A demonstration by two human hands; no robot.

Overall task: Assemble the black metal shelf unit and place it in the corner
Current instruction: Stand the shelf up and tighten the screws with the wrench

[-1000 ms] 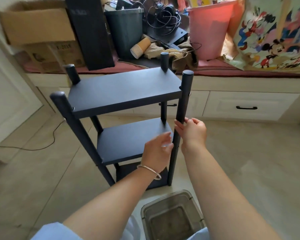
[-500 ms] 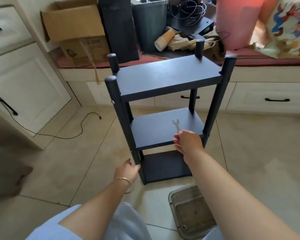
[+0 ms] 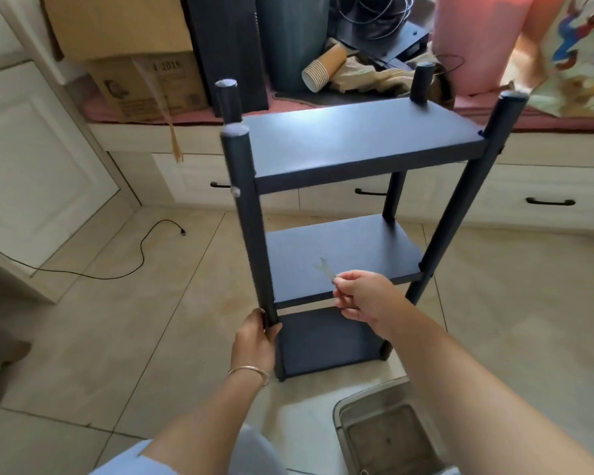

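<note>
The black metal shelf unit (image 3: 350,142) stands upright on the tiled floor, with three shelves between round corner posts. My left hand (image 3: 256,337) grips the near left post low down, just above the bottom shelf. My right hand (image 3: 364,298) pinches a small silver wrench (image 3: 324,267) over the front edge of the middle shelf.
A window bench with white drawers (image 3: 542,200) runs behind the unit, piled with a cardboard box (image 3: 141,53), a dark bin, paper cups (image 3: 323,72) and cables. A black cable (image 3: 144,248) trails on the floor at left. A metal tray (image 3: 388,437) lies by my knees.
My left hand has moved from the right post to the near left post and taken hold of it. My right hand now holds the wrench over the middle shelf. The view shifted left.
</note>
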